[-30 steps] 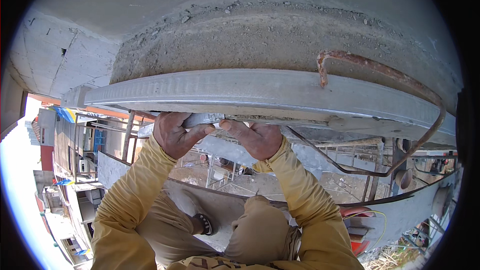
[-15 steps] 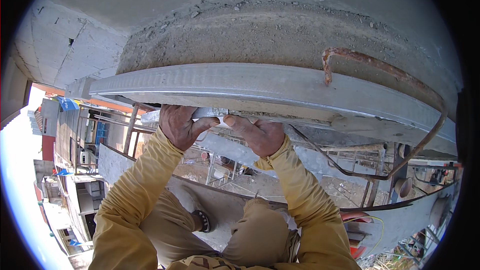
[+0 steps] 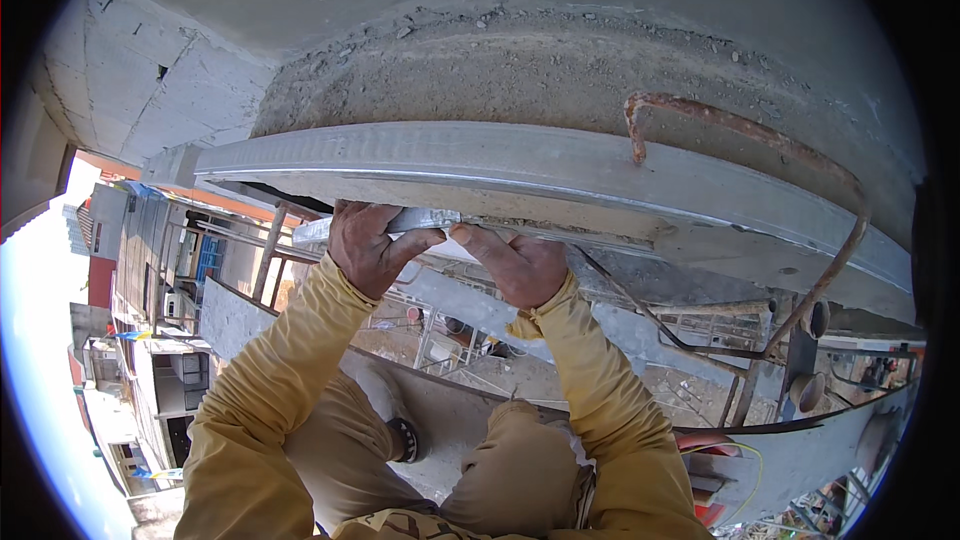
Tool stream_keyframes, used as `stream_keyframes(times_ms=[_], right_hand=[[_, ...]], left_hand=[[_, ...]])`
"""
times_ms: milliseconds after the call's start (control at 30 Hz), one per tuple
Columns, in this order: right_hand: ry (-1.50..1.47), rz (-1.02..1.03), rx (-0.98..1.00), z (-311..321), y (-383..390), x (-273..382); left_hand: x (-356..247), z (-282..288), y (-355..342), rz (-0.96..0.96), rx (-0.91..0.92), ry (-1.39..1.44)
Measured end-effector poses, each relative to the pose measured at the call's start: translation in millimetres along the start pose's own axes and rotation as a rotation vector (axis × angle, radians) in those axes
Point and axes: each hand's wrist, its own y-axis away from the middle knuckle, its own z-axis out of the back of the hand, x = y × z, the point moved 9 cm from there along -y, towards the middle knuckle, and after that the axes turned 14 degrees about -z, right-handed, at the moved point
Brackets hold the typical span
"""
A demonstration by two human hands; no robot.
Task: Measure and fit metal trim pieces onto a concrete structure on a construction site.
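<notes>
Both my hands are closed on a long, narrow grey metal bar just under the front of a ledge. My left hand wraps round it from below, its thumb pointing right. Close by on the right, my right hand grips the same bar, with its thumb nearly meeting the left one. Most fingers are hidden behind the bar. Grey mortar clings to the bar's stretch right of the thumbs. Directly above runs a long grey metal straight-edged strip along the ledge's front.
A rusty bent rod arches over the ledge at right. Behind the strip, the ledge top carries crumbled mortar beside a smooth wall. I am on a narrow platform high above ground, with scaffold pipes and buildings below.
The view has shifted slightly, so the ledge and rod sit a little differently. Both hands keep their hold on the bar, with hardly any movement along it.
</notes>
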Motion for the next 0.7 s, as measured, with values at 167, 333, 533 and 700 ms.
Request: stream_keyframes(times_ms=[167, 333, 533, 700], right_hand=[[-0.142, -0.066, -0.009, -0.5, -1.5, -8.7], [0.208, 0.159, -0.082, 0.0, 8.3, -2.8], [0.169, 0.091, -0.139, -2.6, 9.4, -6.3], [0.342, 0.248, -0.118, -4.4, 14.2, -1.6]], left_hand=[[-0.5, 0.3, -8.5, -0.035, -0.017, 0.061], [2.3, -0.1, -11.2, -0.069, -0.042, 0.144], [6.1, -1.4, -7.4, -0.072, 0.014, 0.097], [-3.7, 3.2, -3.8, -0.138, -0.027, -0.072]])
